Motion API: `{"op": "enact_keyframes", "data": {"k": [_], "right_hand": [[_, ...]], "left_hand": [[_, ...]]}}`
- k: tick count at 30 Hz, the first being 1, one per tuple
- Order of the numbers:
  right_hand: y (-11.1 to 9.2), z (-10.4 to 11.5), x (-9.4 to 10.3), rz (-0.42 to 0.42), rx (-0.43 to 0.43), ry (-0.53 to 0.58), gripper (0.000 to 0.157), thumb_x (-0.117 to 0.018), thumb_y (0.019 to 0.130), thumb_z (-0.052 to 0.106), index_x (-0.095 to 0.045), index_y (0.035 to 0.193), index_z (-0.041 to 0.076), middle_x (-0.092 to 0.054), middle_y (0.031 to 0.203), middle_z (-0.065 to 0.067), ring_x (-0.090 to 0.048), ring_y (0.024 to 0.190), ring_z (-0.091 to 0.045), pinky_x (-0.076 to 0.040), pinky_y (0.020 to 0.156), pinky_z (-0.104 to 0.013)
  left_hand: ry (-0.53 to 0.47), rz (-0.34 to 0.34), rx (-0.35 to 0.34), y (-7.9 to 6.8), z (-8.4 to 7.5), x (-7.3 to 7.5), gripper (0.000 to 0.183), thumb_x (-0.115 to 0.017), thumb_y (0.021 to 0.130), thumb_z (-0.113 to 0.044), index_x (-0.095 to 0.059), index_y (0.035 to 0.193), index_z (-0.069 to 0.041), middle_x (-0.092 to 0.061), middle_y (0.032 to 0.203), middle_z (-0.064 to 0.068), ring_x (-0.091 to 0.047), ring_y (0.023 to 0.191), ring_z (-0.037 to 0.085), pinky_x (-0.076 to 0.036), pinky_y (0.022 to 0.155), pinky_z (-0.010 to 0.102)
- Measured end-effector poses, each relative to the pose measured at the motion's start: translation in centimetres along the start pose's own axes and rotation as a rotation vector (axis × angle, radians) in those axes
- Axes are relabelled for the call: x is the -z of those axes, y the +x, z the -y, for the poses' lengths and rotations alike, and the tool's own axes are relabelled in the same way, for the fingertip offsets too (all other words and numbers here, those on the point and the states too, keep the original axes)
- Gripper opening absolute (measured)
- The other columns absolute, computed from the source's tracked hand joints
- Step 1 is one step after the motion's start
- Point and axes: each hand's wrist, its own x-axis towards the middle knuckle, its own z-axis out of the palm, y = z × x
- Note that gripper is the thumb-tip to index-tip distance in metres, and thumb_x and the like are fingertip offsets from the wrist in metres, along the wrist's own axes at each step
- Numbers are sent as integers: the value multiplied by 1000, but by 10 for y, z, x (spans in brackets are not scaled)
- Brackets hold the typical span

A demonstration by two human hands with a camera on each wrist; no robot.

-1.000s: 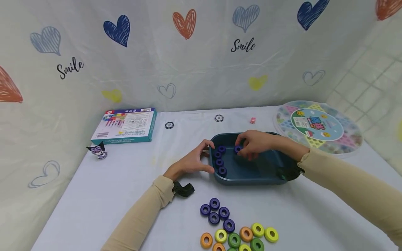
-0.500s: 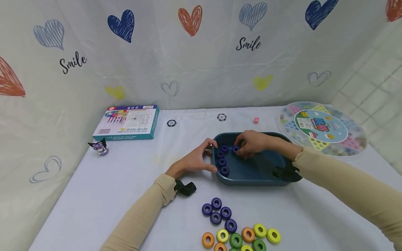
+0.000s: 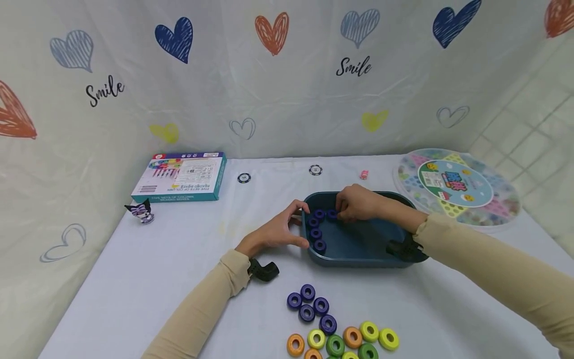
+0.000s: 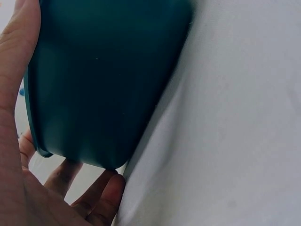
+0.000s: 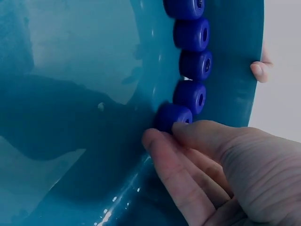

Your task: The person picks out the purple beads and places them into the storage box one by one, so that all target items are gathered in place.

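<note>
A dark teal tray (image 3: 358, 249) stands on the white table. My left hand (image 3: 279, 230) grips its left end, thumb at the near corner and fingers at the far one; in the left wrist view several fingers (image 4: 101, 197) touch the tray wall. Inside, several purple ring beads (image 3: 315, 234) line the left end in a curved row. My right hand (image 3: 358, 203) reaches into the tray and pinches one purple ring bead (image 5: 171, 115) between thumb and fingers, at the end of that row. Its hole is partly covered by the thumb.
Loose purple ring beads (image 3: 307, 313) lie in front of the tray, with orange, yellow (image 3: 388, 339) and green (image 3: 335, 345) ones nearer. A flat box (image 3: 179, 179) and small figurine (image 3: 141, 211) are at left, a round game board (image 3: 457, 187) at right, two chips (image 3: 316, 170) behind.
My right hand has moved a little left inside the tray, bringing the pinched purple ring bead up to the row. My left hand stays at the tray's end.
</note>
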Motion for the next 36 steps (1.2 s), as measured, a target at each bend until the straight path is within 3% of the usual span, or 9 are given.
{"op": "enact_keyframes", "data": {"k": [6, 13, 19, 23, 28, 30, 32, 36], "right_hand": [[4, 1, -6, -35, -54, -97, 7, -65, 80, 9, -62, 82, 3, -62, 65, 2, -58, 56, -9, -48, 55, -25], [3, 3, -5, 35, -113, -103, 9, -64, 83, 13, -61, 86, 5, -61, 70, 0, -60, 58, -11, -49, 55, -24], [-10, 17, 8, 36, -69, -133, 8, -62, 84, 16, -61, 86, 8, -62, 71, -1, -58, 57, -10, -47, 57, -26], [-26, 36, 6, -11, -15, -154, 8, -61, 86, 18, -62, 89, 11, -61, 74, 4, -54, 59, -7, -46, 59, -24], [-53, 67, -14, -102, 121, -143, 5, -63, 85, 19, -62, 89, 16, -57, 70, 13, -50, 57, -2, -45, 52, -19], [-62, 78, -26, -102, 166, -130, 4, -64, 84, 19, -62, 87, 18, -55, 68, 15, -49, 55, 0, -44, 50, -19], [-69, 88, -40, -79, 208, -112, 4, -65, 83, 19, -61, 86, 19, -54, 66, 17, -48, 55, 1, -43, 50, -18], [-81, 100, -70, 61, 240, -51, 5, -65, 83, 22, -60, 84, 22, -50, 65, 20, -45, 55, 4, -40, 50, -15]], "left_hand": [[-3, 3, -4, -1, -1, 0, 82, -74, 59, -59, -33, 119, -22, -39, 127, 5, -48, 107, 16, -38, 92, 30], [-5, 3, 4, -1, 2, -3, 80, -75, 59, -56, -33, 119, -24, -39, 126, 0, -48, 106, 16, -39, 91, 30], [9, -1, 16, -1, -2, 0, 83, -73, 56, -62, -33, 118, -26, -38, 126, 1, -49, 105, 17, -39, 91, 31], [20, 3, 26, -1, -2, 2, 82, -72, 56, -62, -32, 118, -27, -38, 127, 1, -48, 106, 16, -39, 91, 30], [17, 7, 14, 0, -2, 2, 80, -74, 58, -59, -32, 118, -25, -39, 127, 2, -48, 107, 17, -39, 92, 30], [13, 3, 3, 0, -2, 2, 81, -74, 58, -59, -33, 118, -24, -39, 126, 2, -48, 106, 17, -39, 91, 30], [6, -2, -10, 0, -2, 2, 81, -74, 58, -59, -33, 118, -24, -38, 126, 3, -48, 106, 17, -39, 91, 30], [-3, -6, -25, 1, -1, 1, 82, -73, 57, -60, -34, 118, -22, -38, 126, 3, -48, 106, 17, -39, 91, 29]]}}
